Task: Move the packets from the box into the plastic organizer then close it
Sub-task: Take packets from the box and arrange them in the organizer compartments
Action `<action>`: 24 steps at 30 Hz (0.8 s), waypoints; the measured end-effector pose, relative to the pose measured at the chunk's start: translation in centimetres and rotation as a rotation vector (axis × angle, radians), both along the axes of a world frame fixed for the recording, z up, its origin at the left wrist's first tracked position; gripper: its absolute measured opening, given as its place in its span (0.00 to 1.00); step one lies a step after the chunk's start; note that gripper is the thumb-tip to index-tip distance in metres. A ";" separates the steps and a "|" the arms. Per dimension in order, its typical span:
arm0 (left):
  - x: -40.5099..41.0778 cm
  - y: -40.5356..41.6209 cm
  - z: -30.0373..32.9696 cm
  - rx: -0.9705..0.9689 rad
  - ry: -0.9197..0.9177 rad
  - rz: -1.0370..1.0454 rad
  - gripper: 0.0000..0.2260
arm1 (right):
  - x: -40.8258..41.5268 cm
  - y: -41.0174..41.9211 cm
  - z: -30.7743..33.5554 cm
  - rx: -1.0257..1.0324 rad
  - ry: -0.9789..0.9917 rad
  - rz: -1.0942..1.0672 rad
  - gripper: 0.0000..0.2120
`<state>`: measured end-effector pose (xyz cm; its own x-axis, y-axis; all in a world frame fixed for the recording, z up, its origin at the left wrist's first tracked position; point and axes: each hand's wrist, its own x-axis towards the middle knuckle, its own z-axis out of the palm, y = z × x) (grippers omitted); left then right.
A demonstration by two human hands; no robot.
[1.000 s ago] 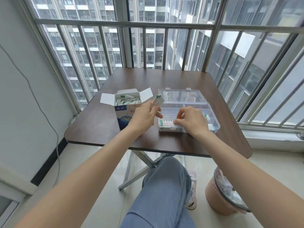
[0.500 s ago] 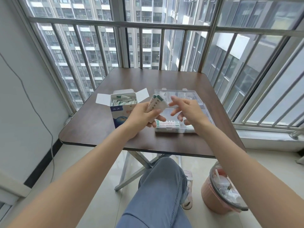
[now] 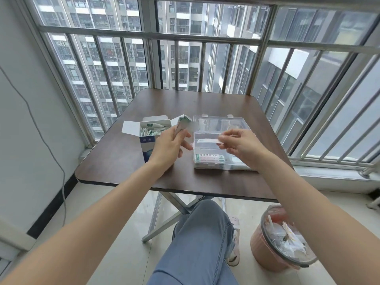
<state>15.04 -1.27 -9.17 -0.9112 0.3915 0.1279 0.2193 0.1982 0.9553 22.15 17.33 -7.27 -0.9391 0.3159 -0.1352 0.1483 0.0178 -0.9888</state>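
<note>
Caught mid-transfer. Pinched a single packet by its end in the right hand, roughly level and just above the middle row of the plastic organizer. Gripped a small bundle of packets upright in the left hand, just left of the organizer, with fingers curled round it. Found a few stored packets lying flat in the organizer's near-left compartment. Found the lid thrown back on the organizer's far side, so closing not yet due. Saw many more packets in the open box, just left of the organizer and partly behind the left hand.

Judged the next move to be a short lowering of the pinched packet into a compartment, long side along the divider, then a release and a reach back to the bundle. Needed only a light pinch; thin, floppy sachets by the look, likely to snag on a divider if tilted.

Noted the organizer near the right edge of the table, its near wall set back from the near edge. Noted open tabletop beyond the lid and left of the box. Spotted a bin on the floor, below and right of the organizer.
</note>
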 end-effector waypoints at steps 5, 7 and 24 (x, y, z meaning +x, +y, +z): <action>0.2 0.4 0.2 -0.011 0.004 -0.005 0.10 | -0.6 0.4 -1.6 0.535 -0.067 0.064 0.06; 0.1 0.5 0.0 -0.015 -0.007 -0.009 0.10 | -0.8 0.0 -2.1 0.631 -0.076 0.070 0.06; -0.2 1.9 -1.6 -0.181 0.084 -0.037 0.10 | -0.7 0.1 -2.8 0.726 -0.078 0.052 0.05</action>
